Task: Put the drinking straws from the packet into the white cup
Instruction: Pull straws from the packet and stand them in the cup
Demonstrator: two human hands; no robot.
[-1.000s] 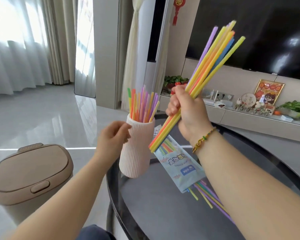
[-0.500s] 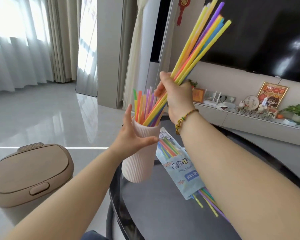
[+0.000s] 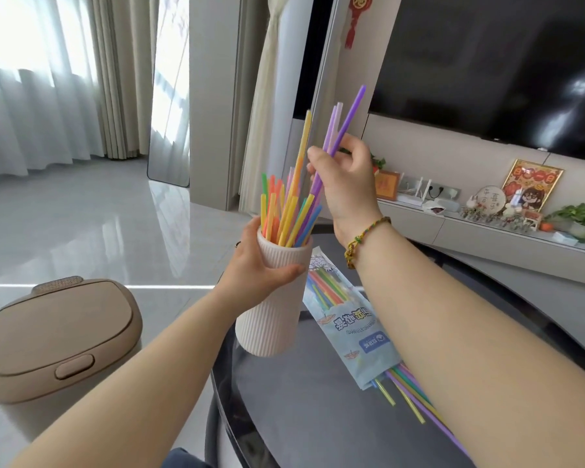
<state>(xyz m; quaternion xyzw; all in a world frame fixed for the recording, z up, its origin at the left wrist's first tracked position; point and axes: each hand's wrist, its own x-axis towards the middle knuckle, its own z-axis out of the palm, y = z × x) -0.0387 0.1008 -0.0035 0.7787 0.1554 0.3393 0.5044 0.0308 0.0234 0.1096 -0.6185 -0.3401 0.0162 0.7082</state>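
A ribbed white cup (image 3: 269, 319) stands near the left edge of the dark glass table (image 3: 318, 417), full of coloured drinking straws (image 3: 286, 214). My left hand (image 3: 255, 268) is wrapped around the cup's upper part. My right hand (image 3: 345, 184) is above the cup's rim and pinches a few purple straws (image 3: 347, 119) whose lower ends reach into the cup; a yellow straw (image 3: 301, 153) stands tall beside them. The blue straw packet (image 3: 348, 325) lies flat to the right of the cup, with several straws sticking out of its near end (image 3: 409, 393).
A beige lidded bin (image 3: 54, 336) stands on the floor left of the table. Behind the table runs a low TV cabinet (image 3: 487, 238) with ornaments, plants and a framed picture, under a big dark screen (image 3: 493, 62). Shiny tiled floor lies to the left.
My right hand lowered the bundle into the cup; most straws dropped in, and only a few purple ones stay in my fingers. My left hand closed around the cup.
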